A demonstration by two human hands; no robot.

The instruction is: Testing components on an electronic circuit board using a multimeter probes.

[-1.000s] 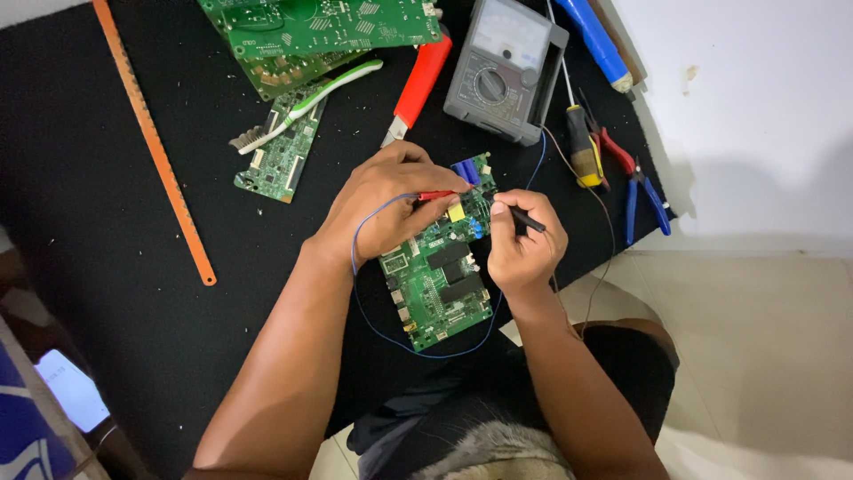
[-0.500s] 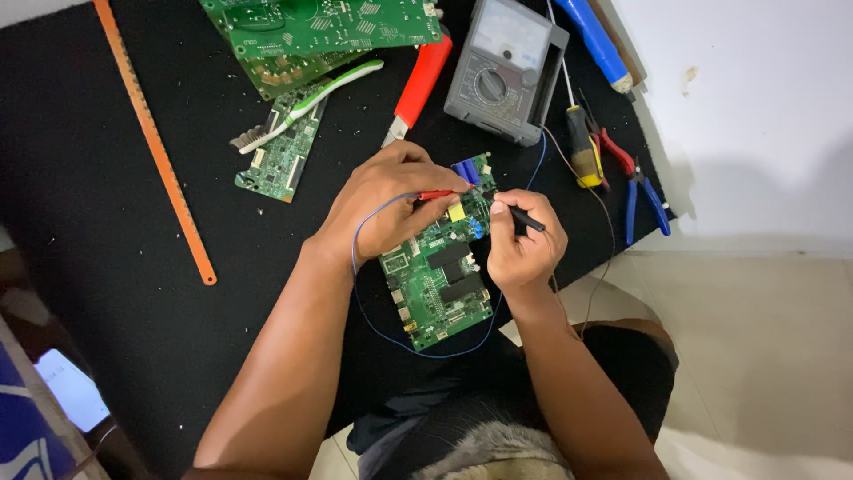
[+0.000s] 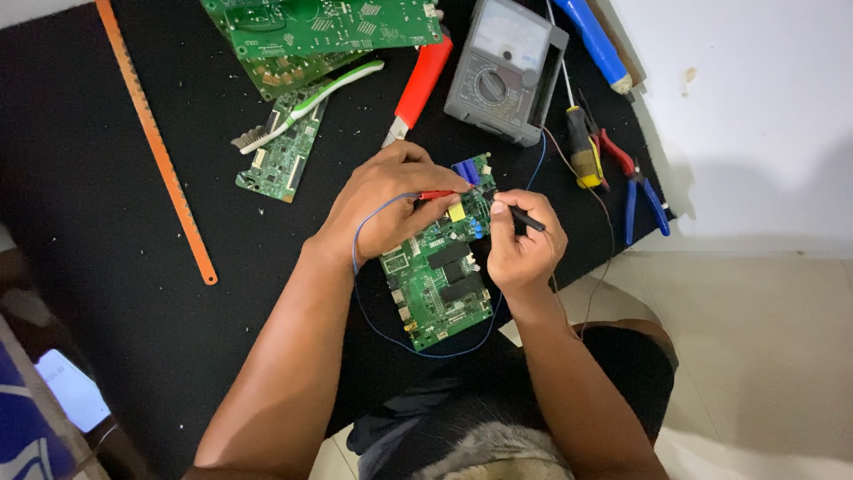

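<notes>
The left hand (image 3: 386, 209) has its fingers closed around a red probe (image 3: 437, 195), whose tip touches the upper part of a green circuit board (image 3: 440, 276). The right hand (image 3: 524, 244) pinches a black probe (image 3: 524, 219) between thumb and fingers, and this tip also rests on the upper part of the board. The board lies on the black surface (image 3: 107, 293), near its front edge and toward the right side, between the two hands. A thin blue wire (image 3: 426, 351) curves around the lower end of the board.

Toward the far edge lies a grey multimeter (image 3: 505, 71), with a red-handled tool (image 3: 421, 82) beside it. Near the right edge lie a yellow screwdriver (image 3: 582, 153) and pliers with red and blue handles (image 3: 638, 185). A larger green board (image 3: 329, 27) is cut off by the top of the picture. An orange saw blade (image 3: 155, 142) lies toward the left.

The exact points where the probe tips touch are too small to make out, and the left fingers hide most of the red probe.
</notes>
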